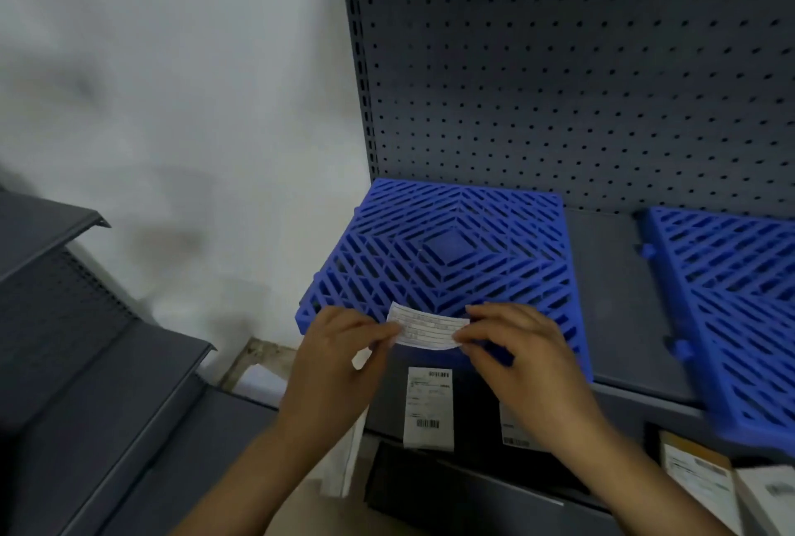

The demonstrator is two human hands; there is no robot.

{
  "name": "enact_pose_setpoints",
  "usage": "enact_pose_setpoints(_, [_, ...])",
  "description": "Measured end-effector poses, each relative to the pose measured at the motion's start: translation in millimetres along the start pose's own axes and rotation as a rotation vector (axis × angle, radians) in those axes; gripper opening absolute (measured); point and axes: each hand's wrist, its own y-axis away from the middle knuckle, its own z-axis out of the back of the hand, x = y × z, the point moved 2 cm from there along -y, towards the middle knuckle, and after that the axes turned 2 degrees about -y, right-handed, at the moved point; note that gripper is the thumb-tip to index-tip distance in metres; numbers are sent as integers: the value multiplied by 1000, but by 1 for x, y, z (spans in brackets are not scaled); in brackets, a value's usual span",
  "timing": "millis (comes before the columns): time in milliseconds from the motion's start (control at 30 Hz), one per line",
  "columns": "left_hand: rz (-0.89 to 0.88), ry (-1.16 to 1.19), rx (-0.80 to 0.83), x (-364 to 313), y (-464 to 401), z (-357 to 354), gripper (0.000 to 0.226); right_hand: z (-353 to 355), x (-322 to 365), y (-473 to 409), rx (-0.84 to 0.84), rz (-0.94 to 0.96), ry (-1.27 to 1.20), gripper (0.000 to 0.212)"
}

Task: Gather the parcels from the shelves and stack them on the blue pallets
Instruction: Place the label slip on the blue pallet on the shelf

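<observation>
Parcels, a black one with a white label [429,408] and others at lower right [697,477], lie on the shelf below the blue pallet [447,247]. Above them, left hand [340,359] and right hand [520,346] pinch a white paper slip [428,327] by its ends. A second pallet [740,312] sits to the right on the grey shelf [615,303].

Two bare blue slatted pallets [451,251] [740,312] flat on the grey shelf; labelled parcels [430,406] on the shelf below.

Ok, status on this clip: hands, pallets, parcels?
Both hands, left hand and right hand, pinch one paper slip. Blue pallets bare. Parcels on lower shelf. Nothing blocking.
</observation>
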Motion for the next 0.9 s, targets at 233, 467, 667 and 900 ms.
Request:
enact_pose_setpoints(233, [-95, -50, 11, 14, -3, -2, 29, 1, -2, 0, 58, -40, 3, 18])
enact_pose_setpoints(467, [-156, -20, 119, 22, -4, -14, 50, 2, 0, 0, 64, -50, -7, 27])
enact_pose_setpoints(667, [-196, -27, 71, 25, -7, -16, 46, 0, 0, 0, 56, -78, -4, 26])
enact_pose_setpoints(900, [-181, 10, 53, 25, -8, -15, 46, 2, 0, 1, 64, -95, 43, 38])
